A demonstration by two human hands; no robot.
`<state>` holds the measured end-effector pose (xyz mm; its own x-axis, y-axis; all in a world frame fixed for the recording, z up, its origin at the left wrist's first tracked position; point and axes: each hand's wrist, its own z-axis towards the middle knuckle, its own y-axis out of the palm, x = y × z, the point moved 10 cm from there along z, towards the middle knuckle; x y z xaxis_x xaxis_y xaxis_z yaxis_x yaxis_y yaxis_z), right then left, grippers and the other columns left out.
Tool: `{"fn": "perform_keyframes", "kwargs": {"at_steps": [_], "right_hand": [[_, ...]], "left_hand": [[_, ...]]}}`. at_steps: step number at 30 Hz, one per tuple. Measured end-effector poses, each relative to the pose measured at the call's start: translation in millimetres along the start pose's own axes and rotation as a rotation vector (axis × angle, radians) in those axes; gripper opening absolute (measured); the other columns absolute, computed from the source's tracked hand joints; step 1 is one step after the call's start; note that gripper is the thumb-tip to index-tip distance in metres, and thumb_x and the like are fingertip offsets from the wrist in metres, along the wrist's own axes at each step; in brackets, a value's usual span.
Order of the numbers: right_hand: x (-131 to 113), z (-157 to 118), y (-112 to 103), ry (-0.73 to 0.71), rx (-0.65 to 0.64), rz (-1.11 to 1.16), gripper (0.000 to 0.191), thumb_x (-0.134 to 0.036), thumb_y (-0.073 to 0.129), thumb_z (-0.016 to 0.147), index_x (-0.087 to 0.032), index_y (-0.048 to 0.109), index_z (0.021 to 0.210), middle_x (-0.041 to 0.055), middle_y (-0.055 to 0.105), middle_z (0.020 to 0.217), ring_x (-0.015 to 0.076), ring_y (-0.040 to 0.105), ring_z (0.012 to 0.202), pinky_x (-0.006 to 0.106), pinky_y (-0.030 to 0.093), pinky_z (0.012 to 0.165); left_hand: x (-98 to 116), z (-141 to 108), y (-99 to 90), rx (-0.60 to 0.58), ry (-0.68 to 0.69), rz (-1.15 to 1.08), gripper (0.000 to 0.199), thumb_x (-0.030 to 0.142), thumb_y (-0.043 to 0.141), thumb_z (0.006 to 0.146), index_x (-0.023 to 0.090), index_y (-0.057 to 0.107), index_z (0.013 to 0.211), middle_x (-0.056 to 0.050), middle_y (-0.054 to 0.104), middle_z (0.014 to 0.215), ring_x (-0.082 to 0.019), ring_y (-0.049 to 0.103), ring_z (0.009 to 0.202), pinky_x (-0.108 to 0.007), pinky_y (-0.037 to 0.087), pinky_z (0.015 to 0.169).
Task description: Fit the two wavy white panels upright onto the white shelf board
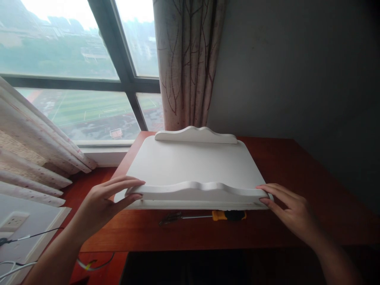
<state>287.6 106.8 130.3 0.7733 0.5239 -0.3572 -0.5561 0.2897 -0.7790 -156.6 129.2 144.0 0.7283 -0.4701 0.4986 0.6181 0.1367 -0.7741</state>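
A white panel with rounded corners lies on the reddish-brown table. Along its near edge stands a white wavy-topped board. My left hand grips the left end of this board, fingers on top and thumb on the near face. At the right end, my right hand pinches it the same way. A second white wavy-topped board stands along the panel's far edge. In front of the panel lies a screwdriver with a yellow and black handle. By its tip is a small clear bag, its contents too blurred to tell.
The table reaches to the grey wall on the right. A window and curtains are at the back and left. At lower left are a wall socket and loose cables.
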Motion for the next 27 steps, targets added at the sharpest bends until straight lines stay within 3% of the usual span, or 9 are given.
{"fn": "perform_keyframes", "kwargs": {"at_steps": [14,27], "right_hand": [[1.9,-2.9,1.1,0.004,-0.006,-0.032,0.023,-0.034,0.063,0.096,-0.025,0.073,0.115,0.0037,0.075,0.113,0.0189,0.074,0.101,0.026,0.061,0.088],[-4.4,-1.4,-2.7,-0.026,0.008,-0.025,0.024,-0.031,0.063,0.097,-0.026,0.072,0.118,0.0044,0.075,0.114,0.0206,0.073,0.101,0.030,0.061,0.089]], "left_hand": [[2.0,-4.7,-0.1,0.033,0.042,-0.009,0.025,0.036,0.074,0.089,0.027,0.074,0.112,0.000,0.077,0.105,-0.017,0.073,0.091,-0.023,0.057,0.084],[6.5,-7.9,-1.1,0.057,0.026,-0.022,0.023,0.035,0.073,0.089,0.027,0.075,0.110,-0.001,0.077,0.103,-0.017,0.073,0.088,-0.021,0.058,0.077]]}}
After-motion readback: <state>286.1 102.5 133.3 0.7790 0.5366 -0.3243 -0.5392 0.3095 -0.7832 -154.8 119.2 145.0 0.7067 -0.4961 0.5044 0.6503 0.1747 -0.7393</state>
